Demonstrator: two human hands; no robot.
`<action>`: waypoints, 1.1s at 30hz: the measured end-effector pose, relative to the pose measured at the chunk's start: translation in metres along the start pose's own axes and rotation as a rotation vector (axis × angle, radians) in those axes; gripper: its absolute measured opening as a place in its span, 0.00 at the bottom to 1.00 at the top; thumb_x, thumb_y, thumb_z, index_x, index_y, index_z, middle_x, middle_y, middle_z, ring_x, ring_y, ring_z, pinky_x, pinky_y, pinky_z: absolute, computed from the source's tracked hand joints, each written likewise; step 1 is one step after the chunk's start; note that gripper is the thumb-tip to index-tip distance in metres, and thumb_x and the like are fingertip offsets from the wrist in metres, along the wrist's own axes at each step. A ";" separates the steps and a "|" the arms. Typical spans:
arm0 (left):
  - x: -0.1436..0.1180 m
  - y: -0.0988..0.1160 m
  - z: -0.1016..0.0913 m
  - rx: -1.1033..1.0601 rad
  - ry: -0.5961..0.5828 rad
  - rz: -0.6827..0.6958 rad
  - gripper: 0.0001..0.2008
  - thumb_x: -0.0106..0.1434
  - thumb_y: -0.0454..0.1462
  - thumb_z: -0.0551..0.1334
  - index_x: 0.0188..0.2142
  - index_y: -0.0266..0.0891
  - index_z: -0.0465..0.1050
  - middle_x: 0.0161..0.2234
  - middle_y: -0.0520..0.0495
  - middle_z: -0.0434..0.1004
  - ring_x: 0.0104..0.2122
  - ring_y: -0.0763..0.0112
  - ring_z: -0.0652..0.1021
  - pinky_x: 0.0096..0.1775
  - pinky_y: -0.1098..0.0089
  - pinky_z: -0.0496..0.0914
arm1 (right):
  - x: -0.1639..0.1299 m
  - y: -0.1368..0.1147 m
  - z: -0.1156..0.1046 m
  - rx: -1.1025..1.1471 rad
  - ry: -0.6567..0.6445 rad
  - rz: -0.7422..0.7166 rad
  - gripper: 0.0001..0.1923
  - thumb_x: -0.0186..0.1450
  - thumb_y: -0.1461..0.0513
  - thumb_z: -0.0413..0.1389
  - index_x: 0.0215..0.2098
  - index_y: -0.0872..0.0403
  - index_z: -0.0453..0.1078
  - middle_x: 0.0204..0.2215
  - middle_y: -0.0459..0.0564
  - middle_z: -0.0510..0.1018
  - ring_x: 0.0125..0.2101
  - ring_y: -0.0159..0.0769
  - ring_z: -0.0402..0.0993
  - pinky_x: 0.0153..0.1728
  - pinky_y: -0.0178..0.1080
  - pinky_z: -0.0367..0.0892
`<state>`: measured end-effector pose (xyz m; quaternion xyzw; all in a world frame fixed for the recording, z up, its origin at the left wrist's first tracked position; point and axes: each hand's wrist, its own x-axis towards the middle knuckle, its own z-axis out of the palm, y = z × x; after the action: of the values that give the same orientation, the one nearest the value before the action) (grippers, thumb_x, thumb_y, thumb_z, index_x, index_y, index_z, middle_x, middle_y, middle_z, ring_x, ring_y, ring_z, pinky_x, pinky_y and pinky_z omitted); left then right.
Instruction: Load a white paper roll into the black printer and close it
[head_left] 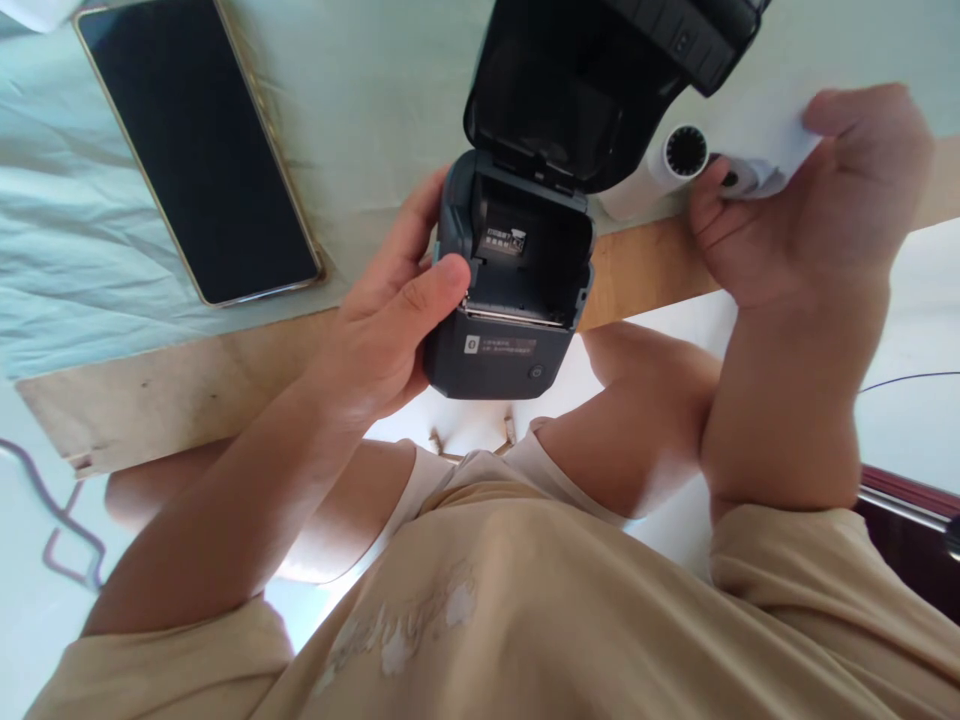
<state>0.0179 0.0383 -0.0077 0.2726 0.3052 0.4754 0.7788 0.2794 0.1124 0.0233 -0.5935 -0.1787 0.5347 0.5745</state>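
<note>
The label printer is in the left hand, held at the front edge of the counter; whether it also rests on the counter cannot be told. The fingers of that hand are closed around its left side, with the thumb on the rim of its compartment. The black lid stands swung open, away from the person, and a small printed label shows inside the compartment. A Bluetooth mark and a round power button are on the dark front face.

To the right, the right hand has its fingers curled on white paper, gripping it; the paper's curled lower end shows a dark centre near a fingertip. Between this hand and the printer is a white roll with a dark, toothed core facing the person.

A pale green cloth covers the counter up to its bare wooden edge. On the cloth, left of the printer and well apart from it, lies a phone with a dark screen.
</note>
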 end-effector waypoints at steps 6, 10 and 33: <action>-0.003 -0.002 -0.001 -0.023 -0.025 -0.014 0.32 0.71 0.39 0.64 0.71 0.39 0.58 0.55 0.42 0.81 0.61 0.50 0.79 0.56 0.52 0.79 | -0.007 0.002 0.003 0.040 0.035 -0.054 0.16 0.67 0.72 0.45 0.34 0.54 0.72 0.30 0.43 0.77 0.30 0.24 0.76 0.18 0.22 0.65; -0.001 -0.003 -0.004 -0.031 -0.038 0.012 0.30 0.70 0.40 0.66 0.68 0.38 0.61 0.52 0.44 0.82 0.66 0.50 0.75 0.60 0.50 0.76 | -0.009 0.003 0.002 0.017 -0.016 -0.031 0.13 0.67 0.70 0.45 0.34 0.52 0.69 0.28 0.43 0.75 0.30 0.27 0.77 0.22 0.27 0.69; -0.003 -0.004 -0.004 0.030 0.018 0.055 0.28 0.69 0.41 0.70 0.66 0.42 0.70 0.55 0.48 0.83 0.69 0.54 0.72 0.63 0.59 0.75 | 0.024 0.001 -0.022 -0.090 -0.024 0.059 0.09 0.58 0.66 0.50 0.35 0.50 0.69 0.43 0.47 0.80 0.46 0.28 0.80 0.33 0.30 0.73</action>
<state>0.0159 0.0340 -0.0130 0.2882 0.3117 0.4943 0.7586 0.3063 0.1219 0.0073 -0.6174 -0.1918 0.5498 0.5289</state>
